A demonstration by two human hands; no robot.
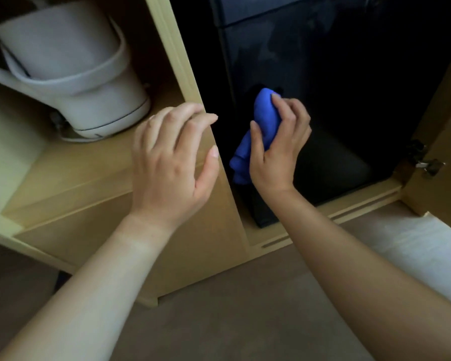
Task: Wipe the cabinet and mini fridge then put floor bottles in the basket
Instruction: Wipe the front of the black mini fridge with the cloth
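A black mini fridge (pixel 336 74) stands inside the right compartment of a light wooden cabinet (pixel 182 61). My right hand (pixel 279 147) grips a bunched blue cloth (pixel 263 118) against the fridge's dark front near its left edge. My left hand (pixel 172 162) rests with relaxed, spread fingers on the cabinet's vertical divider, just left of the cloth. No bottles or basket are in view.
A white electric kettle (pixel 71 71) sits on the shelf in the left compartment. The cabinet door (pixel 448 142) stands open at the right with a metal hinge (pixel 425 162). Grey carpet (pixel 245 321) lies below, with a white strip (pixel 414 243) at the right.
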